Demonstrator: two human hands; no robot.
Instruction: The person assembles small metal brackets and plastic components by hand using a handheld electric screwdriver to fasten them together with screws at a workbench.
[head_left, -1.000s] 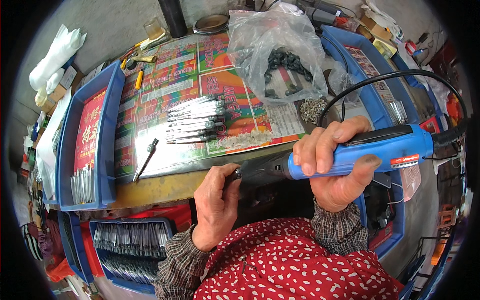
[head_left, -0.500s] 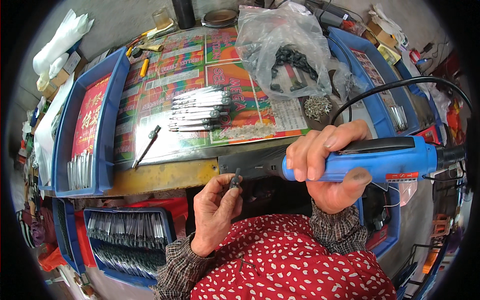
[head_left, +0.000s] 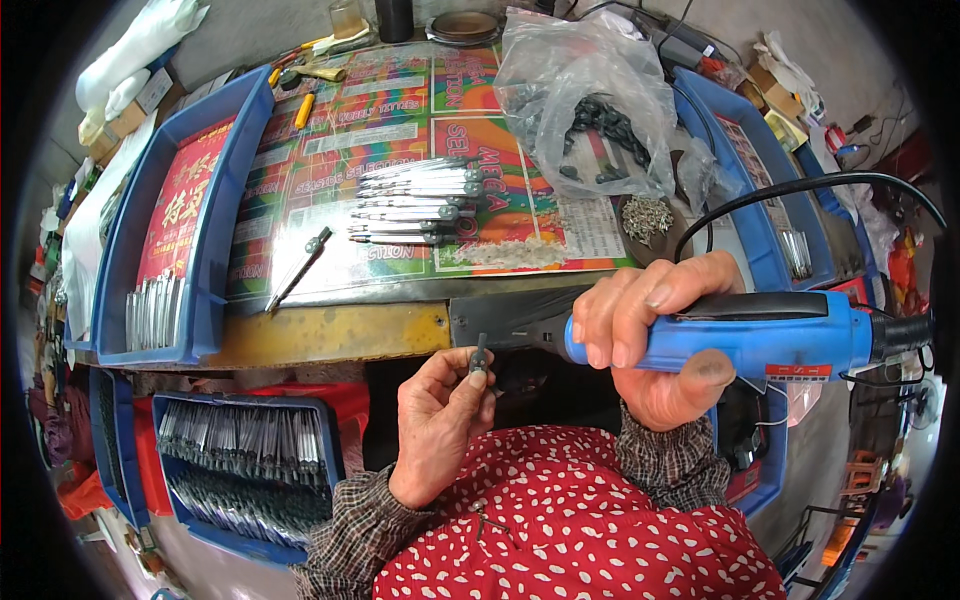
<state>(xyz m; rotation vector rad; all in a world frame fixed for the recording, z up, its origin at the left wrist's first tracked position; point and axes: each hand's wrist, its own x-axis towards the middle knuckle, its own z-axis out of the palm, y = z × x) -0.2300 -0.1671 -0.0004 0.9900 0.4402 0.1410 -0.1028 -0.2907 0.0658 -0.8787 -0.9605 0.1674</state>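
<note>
My left hand (head_left: 440, 420) pinches a small dark plastic part (head_left: 479, 360) between thumb and fingers, just off the table's front edge. In my right hand (head_left: 655, 330) is a blue electric screwdriver (head_left: 770, 335), lying almost level with its nose toward the left. The screwdriver's thin bit ends a little above and to the right of the dark part, apparently apart from it. Beyond my hands, a bundle of slim silver tools with dark ends (head_left: 410, 205) rests on the table. One similar dark slim tool (head_left: 298, 268) lies alone to its left.
A dish of small screws (head_left: 647, 217) sits beside a clear plastic bag (head_left: 540, 70) holding dark parts (head_left: 608, 125). Blue trays stand left (head_left: 210, 250) and right (head_left: 735, 180); a lower blue tray (head_left: 330, 440) holds many slim tools. The screwdriver's black cable (head_left: 820, 180) arches over the right side.
The view has shifted slightly, so the table's things appear a little to the right and higher. The dark part has come slightly nearer the bit, and the screwdriver's rear end sits a little lower.
</note>
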